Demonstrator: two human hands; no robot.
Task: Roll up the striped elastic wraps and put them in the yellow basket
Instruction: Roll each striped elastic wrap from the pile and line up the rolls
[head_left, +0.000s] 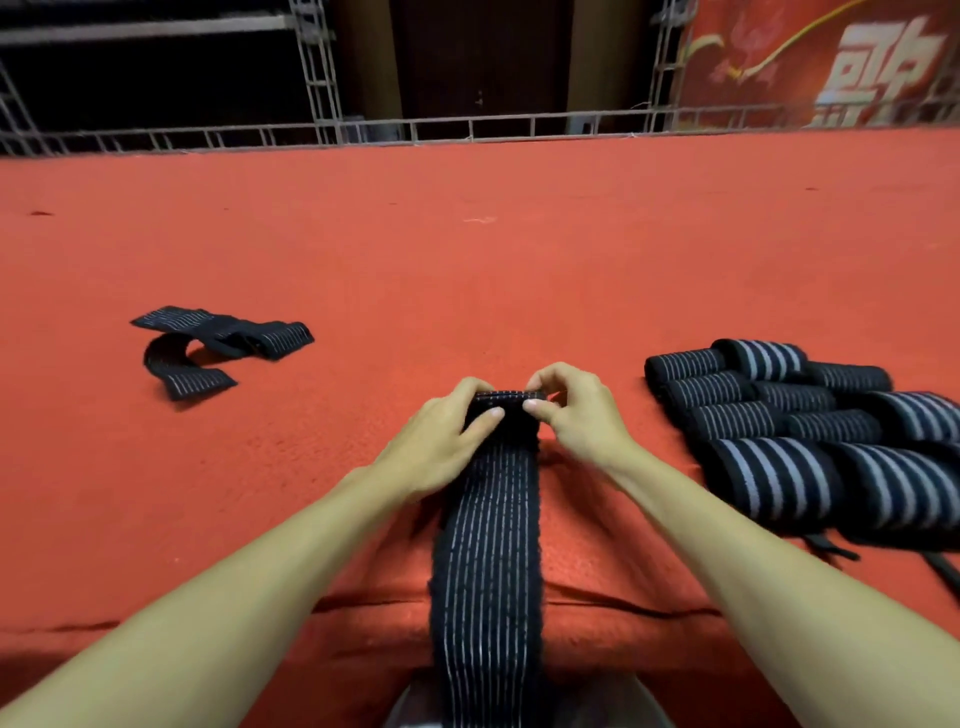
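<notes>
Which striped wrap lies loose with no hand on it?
The crumpled wrap far left; left hand and right hand grip the centre wrap; the right pile is rolled.

Black striped wrap (488, 545) flat, far end rolled; rolled wraps (795, 431) clustered right.

We look through one wide-angle camera at head height, facing forward and down along both forearms. The left hand (447, 431) and right hand (576, 415), pinching a striped wrap (485, 545), sit close at mid-frame. The red surface (467, 260) stretches away to a metal truss (467, 127) near the top edge.
</notes>
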